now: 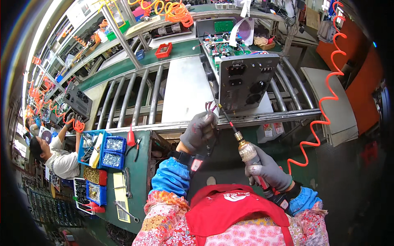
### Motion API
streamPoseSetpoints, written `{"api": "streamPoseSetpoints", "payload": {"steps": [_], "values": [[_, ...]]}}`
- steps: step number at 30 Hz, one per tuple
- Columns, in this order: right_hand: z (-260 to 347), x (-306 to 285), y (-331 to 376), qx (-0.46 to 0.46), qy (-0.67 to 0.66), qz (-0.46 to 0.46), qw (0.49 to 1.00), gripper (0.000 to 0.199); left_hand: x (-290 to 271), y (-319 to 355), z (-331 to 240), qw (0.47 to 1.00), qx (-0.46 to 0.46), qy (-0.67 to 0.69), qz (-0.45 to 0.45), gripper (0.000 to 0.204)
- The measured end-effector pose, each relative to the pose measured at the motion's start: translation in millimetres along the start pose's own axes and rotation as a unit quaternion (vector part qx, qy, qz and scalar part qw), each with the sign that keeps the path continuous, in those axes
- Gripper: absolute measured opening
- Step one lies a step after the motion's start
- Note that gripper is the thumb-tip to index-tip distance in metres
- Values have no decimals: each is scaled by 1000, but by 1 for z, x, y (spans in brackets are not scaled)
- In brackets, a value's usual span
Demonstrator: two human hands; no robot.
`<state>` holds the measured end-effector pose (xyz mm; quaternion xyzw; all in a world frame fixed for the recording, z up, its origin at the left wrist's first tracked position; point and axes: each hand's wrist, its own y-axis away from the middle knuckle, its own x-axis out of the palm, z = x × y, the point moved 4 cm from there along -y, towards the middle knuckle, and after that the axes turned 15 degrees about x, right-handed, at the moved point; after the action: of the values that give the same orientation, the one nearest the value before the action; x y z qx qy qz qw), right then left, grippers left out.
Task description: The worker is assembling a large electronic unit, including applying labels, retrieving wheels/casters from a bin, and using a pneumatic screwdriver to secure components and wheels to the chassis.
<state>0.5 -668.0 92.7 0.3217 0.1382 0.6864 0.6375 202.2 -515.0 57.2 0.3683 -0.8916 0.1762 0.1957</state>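
Note:
My right hand (269, 170), in a grey glove, is wrapped round an air screwdriver (247, 151) with a brass-coloured front. Its long bit points up and away, with the tip close to the lower left edge of a dark grey metal panel (245, 80). My left hand (200, 130), gloved too, is closed just left of the tip; thin dark red wires (211, 106) stick up from its fingers. The panel stands upright on an open chassis, with sockets and round fan openings on its face. Behind it sit green circuit boards (221, 47) with many parts.
The chassis rests on a pale board (184, 90) over a roller conveyor (141, 96). On the green side bench (139, 180) are blue bins (113, 160) of hardware, pliers (137, 148) and wrenches. A coiled orange air hose (328, 98) hangs right. Another person (61, 158) works at left.

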Motion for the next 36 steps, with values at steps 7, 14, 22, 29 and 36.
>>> {"api": "streamPoseSetpoints", "payload": {"steps": [7,14,22,29,36], "values": [[8,9,-15,2,-9,-10,1000,86,-24,-17,-7,999,-2,-27,19,39],[16,8,-23,-7,7,-16,1000,81,-33,-34,-12,998,-4,-25,64,26],[16,-1,-26,16,-7,-51,999,83,-35,-57,0,989,-67,-41,126,31],[21,-32,-29,-9,-87,3,996,75,-8,-80,28,994,-20,-104,33,29],[57,-89,-29,-48,-49,-12,998,57,42,-124,65,981,82,-105,-138,33]]}}
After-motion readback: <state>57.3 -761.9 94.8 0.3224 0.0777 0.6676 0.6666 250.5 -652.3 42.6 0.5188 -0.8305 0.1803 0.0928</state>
